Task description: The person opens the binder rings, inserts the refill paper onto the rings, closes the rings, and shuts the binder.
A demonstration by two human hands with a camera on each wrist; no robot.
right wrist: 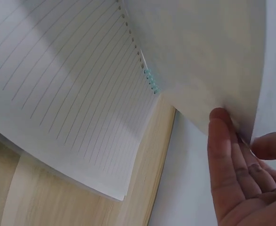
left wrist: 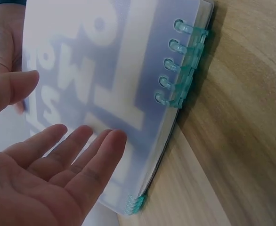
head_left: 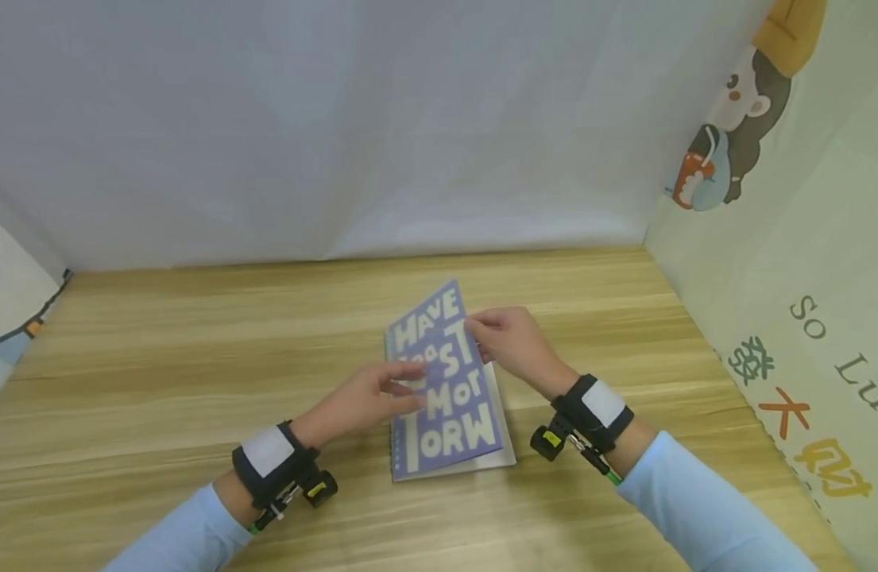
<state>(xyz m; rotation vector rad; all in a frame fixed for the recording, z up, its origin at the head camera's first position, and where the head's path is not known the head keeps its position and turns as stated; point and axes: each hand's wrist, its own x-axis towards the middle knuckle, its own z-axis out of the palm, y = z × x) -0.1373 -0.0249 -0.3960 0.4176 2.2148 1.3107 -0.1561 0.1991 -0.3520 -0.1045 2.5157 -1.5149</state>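
A ring-bound notebook (head_left: 449, 433) with a purple cover and large pale letters lies on the wooden table, its cover partly lifted. My right hand (head_left: 513, 343) pinches the cover's free edge between thumb and fingers. Beneath it, the right wrist view shows a white lined page (right wrist: 72, 89). My left hand (head_left: 370, 397) is over the cover's left part, fingers extended and spread; whether they touch it I cannot tell. Teal binding rings (left wrist: 180, 70) run along the spine in the left wrist view.
The wood-grain table (head_left: 195, 342) meets a pale hanging sheet (head_left: 324, 143) at the back. To the right stands a light printed panel (head_left: 796, 318) with a cartoon figure and lettering. Another printed panel (head_left: 9, 318) edges the left side.
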